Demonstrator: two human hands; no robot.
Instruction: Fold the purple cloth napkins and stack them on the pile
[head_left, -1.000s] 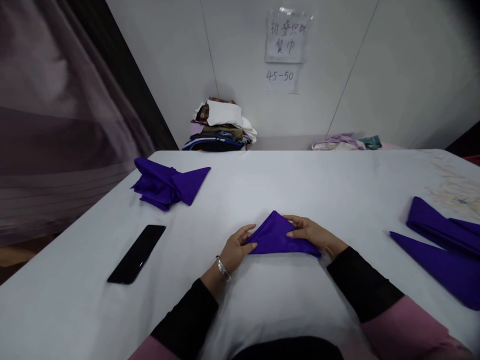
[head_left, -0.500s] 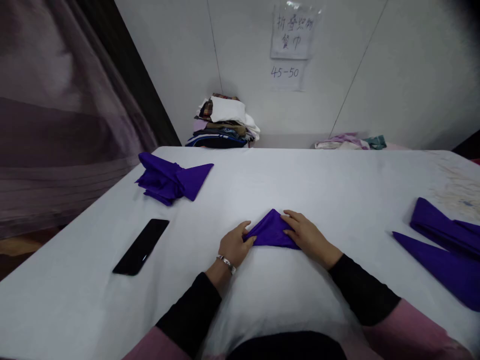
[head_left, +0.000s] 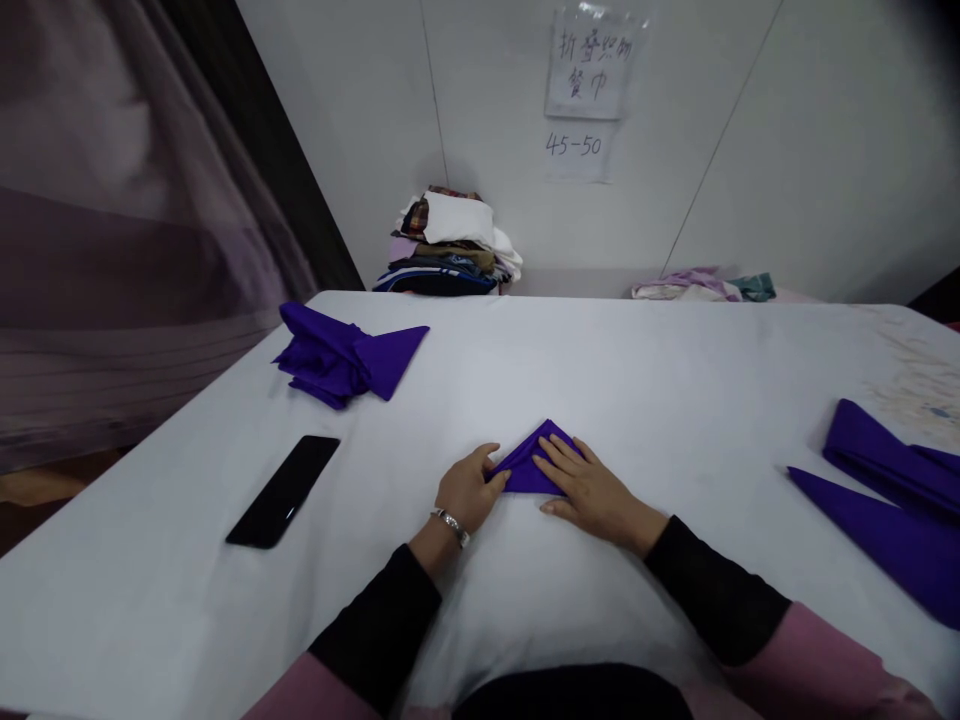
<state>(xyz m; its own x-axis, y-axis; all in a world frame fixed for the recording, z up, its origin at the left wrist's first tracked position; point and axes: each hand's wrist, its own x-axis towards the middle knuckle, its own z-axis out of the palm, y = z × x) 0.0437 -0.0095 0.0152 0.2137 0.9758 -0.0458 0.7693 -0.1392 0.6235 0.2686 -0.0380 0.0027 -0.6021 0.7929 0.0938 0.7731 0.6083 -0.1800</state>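
Note:
In front of me a purple cloth napkin (head_left: 525,462), folded into a triangle, lies on the white table with its peak pointing away. My left hand (head_left: 471,490), with a silver bracelet at the wrist, pinches the napkin's left corner between thumb and fingers. Across the right half my right hand (head_left: 589,487) rests flat, fingers spread over the fabric and thumb near the bottom edge. That hand hides the napkin's right corner.
A folded purple napkin (head_left: 337,355) sits at the back left, with a black phone (head_left: 283,492) nearer me. More purple cloth (head_left: 892,530) lies at the right edge. Stacked clothes (head_left: 450,245) stand behind the white table (head_left: 660,370), below a paper sign (head_left: 589,75).
My right hand has slid left from the napkin's right corner and now lies flat over its right half. The left hand keeps its place at the left corner.

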